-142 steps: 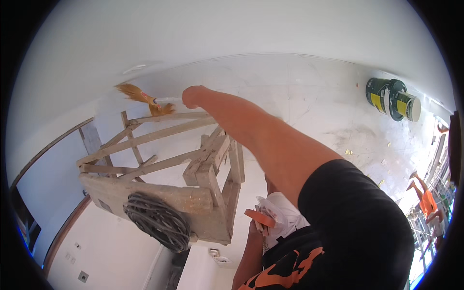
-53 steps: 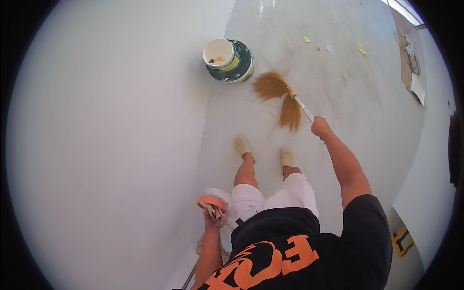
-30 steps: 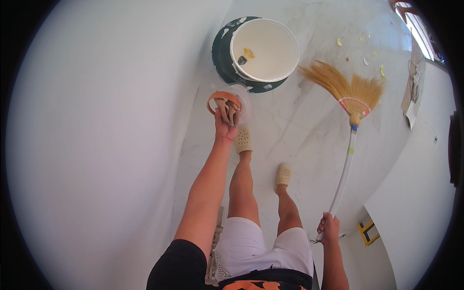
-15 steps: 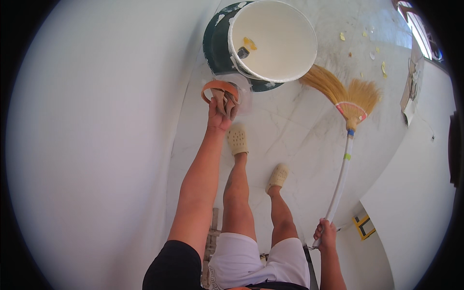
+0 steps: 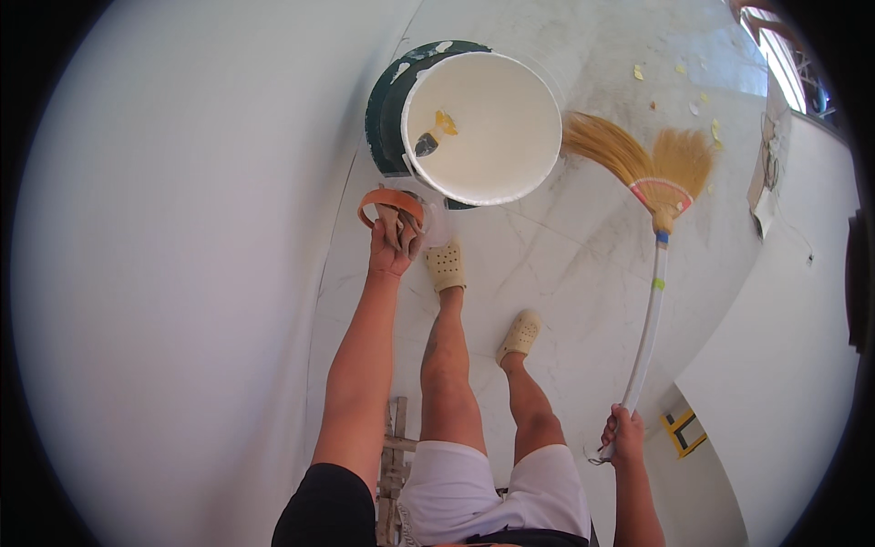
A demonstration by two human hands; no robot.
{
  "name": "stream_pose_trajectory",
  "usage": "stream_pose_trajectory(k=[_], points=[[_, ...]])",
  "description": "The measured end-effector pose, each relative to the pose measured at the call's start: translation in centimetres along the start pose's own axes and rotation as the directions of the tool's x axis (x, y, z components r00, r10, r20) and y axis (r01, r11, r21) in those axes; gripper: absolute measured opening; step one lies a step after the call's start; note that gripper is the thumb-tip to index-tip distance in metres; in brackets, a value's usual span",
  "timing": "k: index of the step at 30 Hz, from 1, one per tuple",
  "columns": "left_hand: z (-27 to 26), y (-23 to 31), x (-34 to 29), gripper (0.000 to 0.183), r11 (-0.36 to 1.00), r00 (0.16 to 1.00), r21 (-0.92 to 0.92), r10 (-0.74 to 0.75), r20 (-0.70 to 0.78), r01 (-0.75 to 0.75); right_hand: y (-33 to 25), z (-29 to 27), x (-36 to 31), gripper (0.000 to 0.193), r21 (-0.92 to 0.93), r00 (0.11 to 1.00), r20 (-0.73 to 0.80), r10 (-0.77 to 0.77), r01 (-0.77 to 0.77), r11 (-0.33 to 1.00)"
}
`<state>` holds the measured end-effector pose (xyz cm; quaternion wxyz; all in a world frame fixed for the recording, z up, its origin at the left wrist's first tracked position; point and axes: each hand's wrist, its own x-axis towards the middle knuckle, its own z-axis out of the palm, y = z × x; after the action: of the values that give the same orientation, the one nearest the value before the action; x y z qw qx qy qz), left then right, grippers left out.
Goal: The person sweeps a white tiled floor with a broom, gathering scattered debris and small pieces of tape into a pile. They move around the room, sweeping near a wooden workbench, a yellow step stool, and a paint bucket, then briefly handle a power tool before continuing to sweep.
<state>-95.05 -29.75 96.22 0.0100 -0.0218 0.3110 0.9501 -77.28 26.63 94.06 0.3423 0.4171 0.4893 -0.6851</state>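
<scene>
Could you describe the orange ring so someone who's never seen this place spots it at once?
Start at the big white wall on the left, then find the open white bucket near it. Off its lower left in the picture, the left hand holds the orange ring; its bright band stands out from the brownish folded pieces held with it.

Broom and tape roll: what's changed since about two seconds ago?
The left hand has reached forward from the waist, bringing the tape roll close to the pail. The right hand has drawn back toward the body, and the head of the broom has swung rightward. Nothing visibly let go. Unchanged: both holds; the green bucket by the wall.
</scene>
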Motion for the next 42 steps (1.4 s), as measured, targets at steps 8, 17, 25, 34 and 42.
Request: stream_pose_trajectory(k=[8,17,25,34,42], points=[[16.5,-12.5,-46.5,0.067,0.991,0.991,0.021,0.131,-0.042,-0.13,18.9,-29.8,-25.9,0.017,-0.082,0.996,0.018,-0.087,0.088,0.993],[34.5,-28.0,-85.9,0.062,0.986,0.956,-0.062,0.132,-0.263,-0.154,31.8,-62.6,-55.4,0.017,-0.235,0.98,-0.155,-0.124,0.085,0.968],[49.6,-32.5,-104.1,0.046,0.994,0.814,0.009,0.094,-0.574,-0.108,42.2,-88.5,-78.3,0.014,-0.28,0.889,-0.394,-0.233,0.126,0.952],[70.8,-30.3,-117.7,0.051,0.966,0.667,0.199,0.258,-0.699,-0.165,55.3,-106.2,-107.6,0.016,-0.163,0.746,-0.631,0.214,-0.397,0.903],[82.2,-30.1,-111.8,0.056,0.992,0.699,0.059,0.12,-0.705,-0.111,61.2,-105.3,-103.3,0.02,0.046,0.62,-0.446,0.645,-0.704,0.709]])
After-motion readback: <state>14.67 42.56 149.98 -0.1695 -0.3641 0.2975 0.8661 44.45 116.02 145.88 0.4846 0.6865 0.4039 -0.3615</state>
